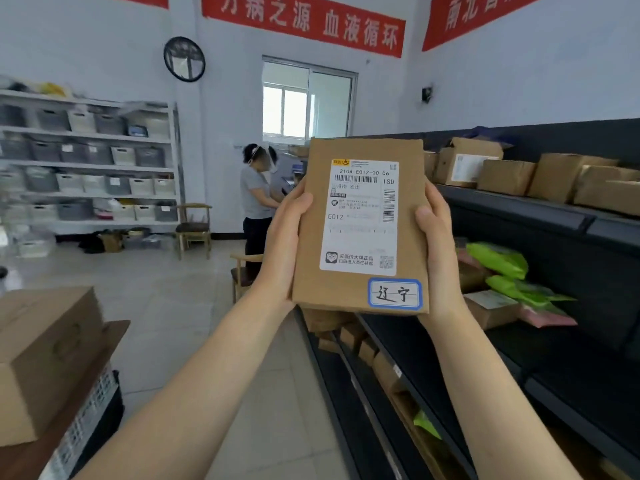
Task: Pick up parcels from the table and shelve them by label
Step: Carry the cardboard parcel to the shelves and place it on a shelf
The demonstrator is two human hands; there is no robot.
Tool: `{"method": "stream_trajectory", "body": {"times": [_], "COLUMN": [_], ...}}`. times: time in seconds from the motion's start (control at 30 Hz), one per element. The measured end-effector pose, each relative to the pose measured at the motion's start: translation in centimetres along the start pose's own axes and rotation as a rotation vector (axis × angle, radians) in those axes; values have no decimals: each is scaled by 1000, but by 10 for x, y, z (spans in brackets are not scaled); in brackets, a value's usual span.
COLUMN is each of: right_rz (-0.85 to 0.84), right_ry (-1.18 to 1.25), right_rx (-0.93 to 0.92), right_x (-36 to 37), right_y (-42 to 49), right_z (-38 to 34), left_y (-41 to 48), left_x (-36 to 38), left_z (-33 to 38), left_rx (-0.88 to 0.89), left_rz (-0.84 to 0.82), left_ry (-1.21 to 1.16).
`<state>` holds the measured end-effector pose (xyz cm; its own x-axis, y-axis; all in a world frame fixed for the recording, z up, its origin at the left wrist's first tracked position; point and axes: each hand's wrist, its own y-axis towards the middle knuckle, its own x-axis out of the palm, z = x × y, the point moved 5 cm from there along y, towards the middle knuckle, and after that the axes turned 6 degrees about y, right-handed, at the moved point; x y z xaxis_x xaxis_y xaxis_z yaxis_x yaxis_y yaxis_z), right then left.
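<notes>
A flat brown cardboard parcel (360,292) is held upright at chest height in the middle of the view. It carries a white shipping label (362,216) reading E012 and a blue-bordered sticker (394,293) with handwritten characters at its lower right. My left hand (282,247) grips its left edge, and my right hand (438,251) grips its right edge. The dark metal shelving (519,209) runs along the right, just beyond the parcel.
The top shelf holds several brown boxes (505,176); the middle shelf holds green bags (498,259) and a small box (490,308). A large carton (45,358) sits on the table at lower left. A person (256,202) stands near wooden chairs (194,226). White bin shelves (90,161) line the left wall.
</notes>
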<state>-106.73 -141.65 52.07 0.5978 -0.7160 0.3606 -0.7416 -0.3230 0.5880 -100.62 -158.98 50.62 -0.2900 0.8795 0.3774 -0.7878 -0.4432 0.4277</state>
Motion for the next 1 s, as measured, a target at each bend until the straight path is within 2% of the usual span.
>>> {"method": "stream_trajectory", "body": {"times": [0.17,0.5,0.83,1.0], "right_rz": [13,152,262,296], "right_ry": [20,-22,-85,-136], "right_rx": [-6,-15,-3,-39], "right_x": [21,33,-36,-64], "right_y": [75,229,351,417], "right_z": [87,248,381,422], "left_y": [93,308,462,538], "left_x": [-64,-163,-194,-193], "left_z": [-28,-108,-240,-284], "left_rx": [29,-37,-196,-211], "left_rz": [-23,-97,-123,-156], "left_ry": [47,59,13,-7]}}
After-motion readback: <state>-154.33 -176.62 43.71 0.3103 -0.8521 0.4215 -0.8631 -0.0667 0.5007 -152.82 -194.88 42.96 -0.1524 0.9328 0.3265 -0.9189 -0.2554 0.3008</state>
